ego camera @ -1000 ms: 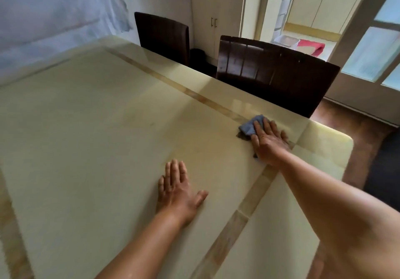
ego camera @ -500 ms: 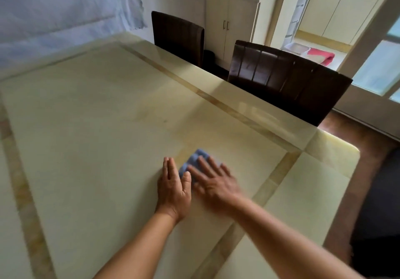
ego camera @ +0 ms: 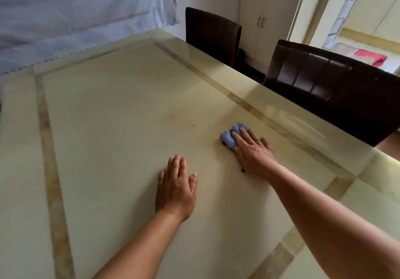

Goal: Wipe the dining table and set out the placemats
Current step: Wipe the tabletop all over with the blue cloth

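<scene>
Our fingers lie flat — the left hand (ego camera: 176, 188) spread open on the table (ego camera: 121, 114), holding nothing; the right hand (ego camera: 253, 152) extended, pressing a bunched blue cloth (ego camera: 230, 136) against the tabletop. The cloth's long axis runs away toward the far edge, where two dark chairs (ego camera: 324, 83) stand — nothing blocks it.

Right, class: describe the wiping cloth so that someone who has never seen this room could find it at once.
Start at the big cream dining table with tan inlay bands. Near its right side, in front of the nearer dark chair, the right hand presses flat on a small bunched cloth. It is the only blue thing on the tabletop.
</scene>
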A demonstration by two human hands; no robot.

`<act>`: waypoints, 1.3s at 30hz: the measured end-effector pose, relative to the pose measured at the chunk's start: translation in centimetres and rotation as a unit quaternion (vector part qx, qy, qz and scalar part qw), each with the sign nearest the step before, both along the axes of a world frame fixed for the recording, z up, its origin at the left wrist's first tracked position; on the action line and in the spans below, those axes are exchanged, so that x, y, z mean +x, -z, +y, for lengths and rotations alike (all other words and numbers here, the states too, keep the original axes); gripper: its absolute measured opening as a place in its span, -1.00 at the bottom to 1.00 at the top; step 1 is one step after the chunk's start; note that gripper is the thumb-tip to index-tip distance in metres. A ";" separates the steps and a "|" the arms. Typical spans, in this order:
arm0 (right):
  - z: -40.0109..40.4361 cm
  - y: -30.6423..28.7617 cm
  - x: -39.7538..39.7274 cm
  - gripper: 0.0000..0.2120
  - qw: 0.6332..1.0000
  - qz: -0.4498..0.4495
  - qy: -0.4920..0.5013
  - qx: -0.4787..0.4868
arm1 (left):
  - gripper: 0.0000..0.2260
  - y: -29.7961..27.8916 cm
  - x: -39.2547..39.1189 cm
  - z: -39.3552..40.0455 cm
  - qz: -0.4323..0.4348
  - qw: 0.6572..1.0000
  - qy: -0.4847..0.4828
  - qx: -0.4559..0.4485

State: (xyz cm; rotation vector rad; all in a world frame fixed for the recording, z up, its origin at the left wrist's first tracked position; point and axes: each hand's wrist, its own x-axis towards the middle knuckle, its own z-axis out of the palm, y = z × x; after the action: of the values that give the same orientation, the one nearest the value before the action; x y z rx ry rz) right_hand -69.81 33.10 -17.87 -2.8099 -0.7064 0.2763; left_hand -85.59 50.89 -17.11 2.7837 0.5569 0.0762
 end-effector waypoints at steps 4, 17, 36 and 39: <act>-1.9 -0.4 5.7 -0.47 0.995 0.002 0.103 -0.018 | -0.47 1.0 0.3 1.0 -0.010 0.999 -0.029 0.013; 9.0 -0.2 2.0 -0.50 0.999 0.008 -0.048 0.007 | -0.43 1.6 0.7 1.0 -0.015 0.999 -0.042 0.023; 7.6 -1.3 3.7 -0.39 1.000 0.018 -0.020 -0.007 | -0.53 0.6 3.9 5.0 -0.012 1.000 -0.019 0.015; 8.2 -1.7 6.3 -0.46 0.999 0.016 0.028 -0.008 | -0.53 0.5 5.4 6.2 -0.020 0.999 -0.024 0.021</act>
State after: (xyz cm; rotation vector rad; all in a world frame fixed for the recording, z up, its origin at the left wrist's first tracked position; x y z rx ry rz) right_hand -63.55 41.29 -16.21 -2.8292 -0.6207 0.3175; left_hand -80.19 57.13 -17.64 2.8027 0.6185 0.1541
